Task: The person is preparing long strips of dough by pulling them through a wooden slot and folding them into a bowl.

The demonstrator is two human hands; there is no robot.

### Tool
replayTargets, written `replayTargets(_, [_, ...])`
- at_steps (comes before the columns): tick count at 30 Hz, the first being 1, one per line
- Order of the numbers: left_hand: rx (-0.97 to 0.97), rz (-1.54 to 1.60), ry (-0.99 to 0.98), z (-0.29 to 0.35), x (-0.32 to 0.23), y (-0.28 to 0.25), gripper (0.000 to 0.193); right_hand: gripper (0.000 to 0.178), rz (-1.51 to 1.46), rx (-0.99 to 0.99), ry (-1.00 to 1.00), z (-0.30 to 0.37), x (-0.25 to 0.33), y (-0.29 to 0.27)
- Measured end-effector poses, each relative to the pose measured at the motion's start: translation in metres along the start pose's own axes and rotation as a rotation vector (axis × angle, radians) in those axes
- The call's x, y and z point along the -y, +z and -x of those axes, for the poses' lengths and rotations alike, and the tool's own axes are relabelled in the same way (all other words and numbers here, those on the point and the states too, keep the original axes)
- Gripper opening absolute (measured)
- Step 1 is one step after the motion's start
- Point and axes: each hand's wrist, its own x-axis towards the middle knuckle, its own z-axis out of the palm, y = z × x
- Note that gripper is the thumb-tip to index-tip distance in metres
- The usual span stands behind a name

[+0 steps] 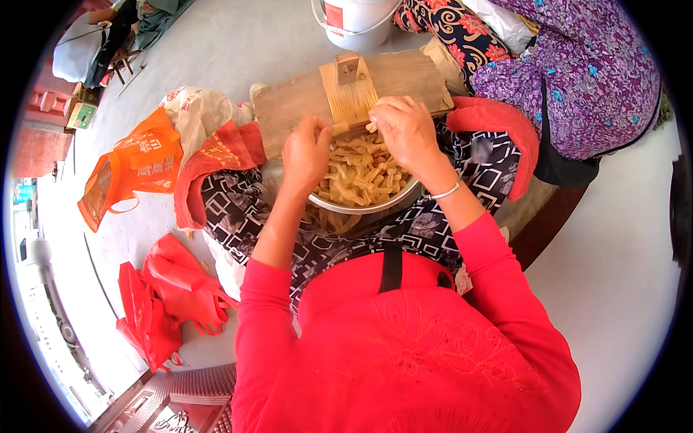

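Observation:
A metal basin (359, 210) sits between my knees, filled with yellowish-brown strips (364, 173) of some cut food whose kind I cannot make out. Across its far side lies a wide wooden board (285, 108) with a lighter wooden crosspiece (348, 94) and a small upright block (347, 66). My right hand (406, 133) pinches a small pale strip (372, 127) at the near edge of the board, above the basin. My left hand (307, 153) is closed, its fingertips by the crosspiece's left side; what it holds, if anything, is hidden.
Beyond the board stands a white bucket (357, 32). Another person in purple flowered clothing (577, 79) is close at the right. Red padded cloth (498, 126) drapes over my knees. An orange bag (144, 162) and red bags (173, 289) lie at the left.

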Motion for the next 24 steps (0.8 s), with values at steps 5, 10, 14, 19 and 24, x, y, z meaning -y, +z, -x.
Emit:
replayTargets(5, [0.258,0.873,-0.42,0.057,-0.031,0.014,0.01,0.014,-0.226,-0.029,0.032,0.031,0.045,0.022])
replayTargets(10, [0.668,0.764,-0.484,0.1,-0.036,-0.025,0.016,0.027,-0.37,0.089,0.309,0.051,0.03,-0.001])
replayTargets(14, [0.4,0.251,0.16,0.101,-0.08,-0.067,0.02,0.03,-0.551,0.312,0.303,0.072,0.052,-0.032])
replayTargets(19, [0.262,0.279,0.649,0.088,-0.158,-0.109,0.026,0.012,-1.37,0.504,-0.011,0.042,0.128,-0.119])
replayTargets(24, [0.52,0.761,0.138,0.096,-0.123,-0.065,0.026,0.019,-1.239,0.12,0.338,0.041,0.107,-0.093])
